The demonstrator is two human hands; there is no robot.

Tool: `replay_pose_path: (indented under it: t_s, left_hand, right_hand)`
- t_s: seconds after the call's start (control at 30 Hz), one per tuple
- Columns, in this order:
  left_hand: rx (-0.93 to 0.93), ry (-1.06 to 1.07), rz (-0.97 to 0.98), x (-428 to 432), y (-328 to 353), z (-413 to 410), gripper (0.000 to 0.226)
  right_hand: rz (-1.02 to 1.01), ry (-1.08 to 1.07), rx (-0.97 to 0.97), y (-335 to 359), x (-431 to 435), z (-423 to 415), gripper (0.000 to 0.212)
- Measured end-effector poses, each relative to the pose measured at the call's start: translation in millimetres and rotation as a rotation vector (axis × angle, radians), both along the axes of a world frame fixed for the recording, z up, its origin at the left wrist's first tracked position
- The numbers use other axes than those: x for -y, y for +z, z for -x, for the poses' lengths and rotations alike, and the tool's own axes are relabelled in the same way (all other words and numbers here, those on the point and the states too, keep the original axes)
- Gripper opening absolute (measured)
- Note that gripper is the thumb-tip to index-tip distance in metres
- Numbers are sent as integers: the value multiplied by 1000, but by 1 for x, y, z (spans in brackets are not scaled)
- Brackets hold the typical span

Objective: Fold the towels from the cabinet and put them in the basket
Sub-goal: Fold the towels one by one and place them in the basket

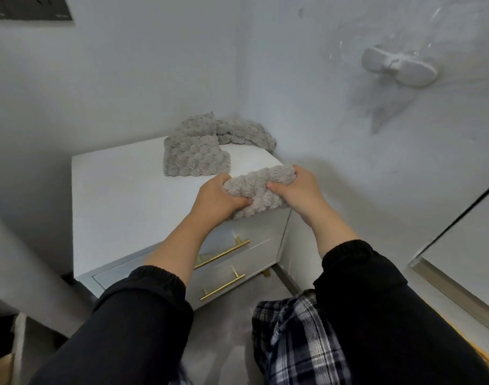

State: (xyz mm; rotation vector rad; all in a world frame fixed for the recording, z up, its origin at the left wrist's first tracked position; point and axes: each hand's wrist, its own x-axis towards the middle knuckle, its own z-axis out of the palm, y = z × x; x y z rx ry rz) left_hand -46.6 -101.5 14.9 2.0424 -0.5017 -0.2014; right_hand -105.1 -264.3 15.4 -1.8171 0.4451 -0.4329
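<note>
Black-sleeved left hand (218, 201) and right hand (296, 190) clutch bunched towel (261, 182) over cabinet (121, 190) corner.

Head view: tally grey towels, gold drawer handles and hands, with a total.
Grey towels: 3 (held towel, folded towel, loose heap counted as one)
Gold handles: 2 (upper handle, lower handle)
Hands: 2 (left hand, right hand)
Total: 7

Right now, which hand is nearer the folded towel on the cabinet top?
Left: left hand sits just in front of the folded towel; right hand farther, off its right corner.
</note>
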Motion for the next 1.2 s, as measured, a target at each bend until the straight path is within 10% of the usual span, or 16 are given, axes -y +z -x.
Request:
replay_pose_path:
  t_s: [0.5,0.77,0.93,1.2]
  left_hand:
    - [-507,-668,-49,156,-3,157,27]
    - [-704,-687,-158,223,-46,217,35]
    - [-935,-541,6,257,-101,253,33]
    - [-946,-623,-102,283,-175,273,18]
  right_hand:
    - [261,-388,-94,24,116,249,9]
    - [-339,-632,34,-42,171,308,18]
    - [-1180,-574,349,-106,194,328,55]
    - [-1089,-728,131,-177,207,343,36]
